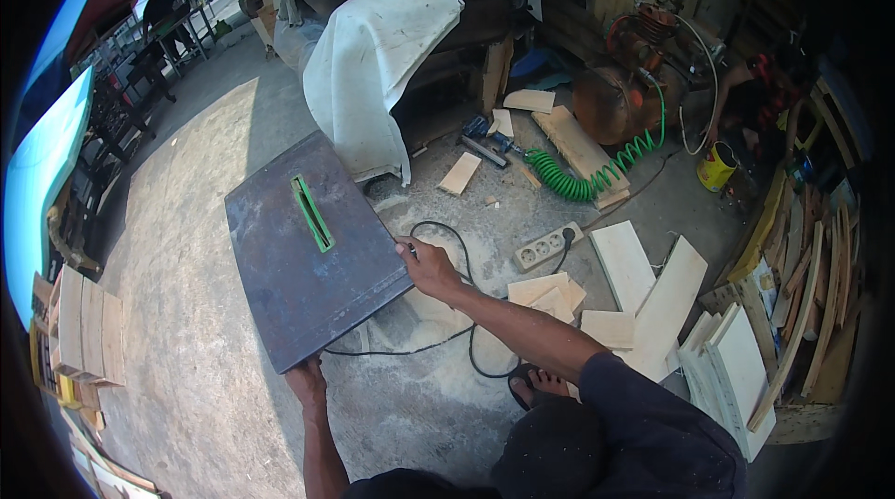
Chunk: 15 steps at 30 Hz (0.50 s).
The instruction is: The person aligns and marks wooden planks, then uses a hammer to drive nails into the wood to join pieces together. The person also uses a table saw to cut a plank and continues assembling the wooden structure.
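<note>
A dark, flat metal panel that looks like a table saw top (270,266) is tilted in front of me. A green-edged slot (313,214) runs through it, and what lies beneath the panel is hidden. My right hand (429,268) grips its right edge, with the thumb on top. At its near corner, my left hand (306,380) holds the edge from below, fingers partly hidden under it. A black cable (410,349) loops over the sawdusty floor beside the panel.
A power strip (548,246) lies on the right, among wooden boards (671,298). Beyond it are a green coiled hose (569,184), an air compressor (611,105) and a yellow can (716,167). White fabric (368,70) drapes ahead. People are at far left (160,14) and right (760,89).
</note>
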Tool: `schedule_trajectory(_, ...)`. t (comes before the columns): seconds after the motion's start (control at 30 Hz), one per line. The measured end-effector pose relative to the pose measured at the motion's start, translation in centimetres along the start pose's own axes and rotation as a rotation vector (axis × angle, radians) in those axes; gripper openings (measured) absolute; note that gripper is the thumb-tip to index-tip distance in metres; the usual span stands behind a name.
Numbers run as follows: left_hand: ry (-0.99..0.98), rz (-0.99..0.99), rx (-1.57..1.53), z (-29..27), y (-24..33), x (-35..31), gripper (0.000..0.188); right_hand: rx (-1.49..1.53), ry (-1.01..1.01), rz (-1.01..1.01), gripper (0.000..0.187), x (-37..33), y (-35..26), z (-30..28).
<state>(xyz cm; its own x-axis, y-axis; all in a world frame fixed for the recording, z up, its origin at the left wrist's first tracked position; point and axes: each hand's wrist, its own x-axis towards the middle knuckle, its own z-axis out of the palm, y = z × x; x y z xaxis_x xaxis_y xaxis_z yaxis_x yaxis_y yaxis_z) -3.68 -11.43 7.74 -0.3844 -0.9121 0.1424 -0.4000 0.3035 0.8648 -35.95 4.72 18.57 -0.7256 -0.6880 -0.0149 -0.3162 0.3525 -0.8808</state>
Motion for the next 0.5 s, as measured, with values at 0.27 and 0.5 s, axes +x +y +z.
schedule_trajectory(0.27, -0.241, -0.122, 0.191, -2.7, -0.9, -2.4, 0.036, -0.288, 0.062, -0.131, 0.035, 3.8, 9.6, -14.1)
schedule_trajectory(0.5, -0.384, -1.063, 0.380, -8.3, -1.3, -13.7, 0.038, -0.327, 0.330, 0.447, 0.044, 18.7, 23.4, -31.3)
